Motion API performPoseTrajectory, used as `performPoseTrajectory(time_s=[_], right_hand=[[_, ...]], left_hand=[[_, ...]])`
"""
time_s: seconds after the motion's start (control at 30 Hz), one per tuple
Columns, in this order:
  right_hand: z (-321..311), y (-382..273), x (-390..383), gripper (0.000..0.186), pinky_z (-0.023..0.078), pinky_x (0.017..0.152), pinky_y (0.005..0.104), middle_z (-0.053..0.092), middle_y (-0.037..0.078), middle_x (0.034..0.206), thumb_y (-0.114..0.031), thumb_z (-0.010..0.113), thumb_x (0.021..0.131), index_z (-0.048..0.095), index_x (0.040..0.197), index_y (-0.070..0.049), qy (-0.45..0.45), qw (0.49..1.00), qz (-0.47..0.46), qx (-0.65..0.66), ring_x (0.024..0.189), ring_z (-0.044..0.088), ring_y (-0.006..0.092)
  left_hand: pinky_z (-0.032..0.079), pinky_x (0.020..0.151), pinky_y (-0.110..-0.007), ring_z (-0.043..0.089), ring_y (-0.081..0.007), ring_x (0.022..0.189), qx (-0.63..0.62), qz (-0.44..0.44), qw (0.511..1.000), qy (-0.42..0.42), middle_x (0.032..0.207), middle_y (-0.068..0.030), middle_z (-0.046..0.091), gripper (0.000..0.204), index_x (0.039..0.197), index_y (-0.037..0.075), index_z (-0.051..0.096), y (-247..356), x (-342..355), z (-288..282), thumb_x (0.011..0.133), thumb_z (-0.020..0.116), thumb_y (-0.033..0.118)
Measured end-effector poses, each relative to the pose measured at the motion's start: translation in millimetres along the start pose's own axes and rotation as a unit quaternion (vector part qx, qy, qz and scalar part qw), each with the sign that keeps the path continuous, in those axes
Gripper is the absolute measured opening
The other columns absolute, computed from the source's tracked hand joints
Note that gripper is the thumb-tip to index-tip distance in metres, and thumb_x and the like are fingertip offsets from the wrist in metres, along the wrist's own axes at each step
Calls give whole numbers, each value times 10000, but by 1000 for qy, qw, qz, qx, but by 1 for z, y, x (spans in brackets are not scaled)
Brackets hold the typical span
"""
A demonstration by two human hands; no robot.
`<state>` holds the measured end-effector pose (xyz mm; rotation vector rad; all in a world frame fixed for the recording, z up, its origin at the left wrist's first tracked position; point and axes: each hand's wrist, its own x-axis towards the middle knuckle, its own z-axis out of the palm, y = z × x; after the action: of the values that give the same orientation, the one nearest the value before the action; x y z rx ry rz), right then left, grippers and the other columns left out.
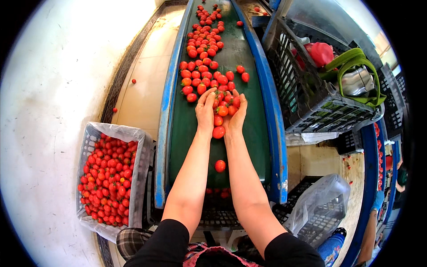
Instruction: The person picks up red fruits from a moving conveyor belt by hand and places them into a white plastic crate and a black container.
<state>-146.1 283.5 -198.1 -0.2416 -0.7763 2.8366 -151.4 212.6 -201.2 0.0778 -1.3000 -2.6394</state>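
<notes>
On the green conveyor belt (187, 138) with blue side rails, red cherry tomatoes (203, 41) lie in a long loose spread up to the far end. My left hand (205, 111) and my right hand (235, 113) curve around a group of tomatoes (222, 111) midway along the belt, fingers toward the far end, one on each side of the group. A few tomatoes sit between my palms, and a single tomato (219, 166) lies nearer me between my forearms.
Left, a lined crate (138, 155) is full of tomatoes. Right, a black crate (293, 98) holds a green bag and metal flask; below it stands a crate with clear plastic (318, 209). Another blue conveyor (370, 164) runs at far right, where a co-worker's blue-gloved hand (378, 200) shows.
</notes>
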Motion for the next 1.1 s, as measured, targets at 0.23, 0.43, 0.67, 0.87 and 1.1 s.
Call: performPoseTrajectory(time_s=[0.23,0.43,0.67,0.87,1.1], right_hand=[[86,14,-86,330,431,836,265,580,51,1007,-298,517,920,581,1090,-22,-13,985,-71,-154,933,525,105],[186,133,-187,536,388,937,337,562,155,1122,-416,545,890,498,1204,15,-128,961,43,-240,1073,505,220],[84,37,-179,589,267,1025,434,401,217,1251,-201,686,705,452,1212,-15,-88,742,-324,-580,1188,359,370],[-39,-52,-161,742,297,1006,470,304,230,1359,-277,729,727,350,1330,-68,-9,606,-163,-779,1253,290,419],[-24,-46,-115,605,341,932,469,454,121,1262,-243,711,739,448,1269,-116,7,523,-223,-822,1107,425,310]], left_hand=[[455,846,-262,558,-122,937,81,60,994,29,1061,-39,598,245,1105,44,600,120,-64,-11,902,552,174],[489,809,-336,592,-207,944,50,18,971,233,1074,-115,580,391,1153,42,509,250,-115,-127,898,465,336],[411,867,-357,473,-222,1032,441,322,768,336,1152,-175,450,425,1209,-61,413,278,-156,-144,866,549,150],[441,894,-355,490,-279,1117,503,126,855,-17,1235,-183,445,509,1224,-7,439,138,-177,-35,775,649,110],[234,1054,-515,170,-475,1293,602,141,786,-15,1386,-323,121,867,1395,92,202,73,-131,-36,699,718,72]])
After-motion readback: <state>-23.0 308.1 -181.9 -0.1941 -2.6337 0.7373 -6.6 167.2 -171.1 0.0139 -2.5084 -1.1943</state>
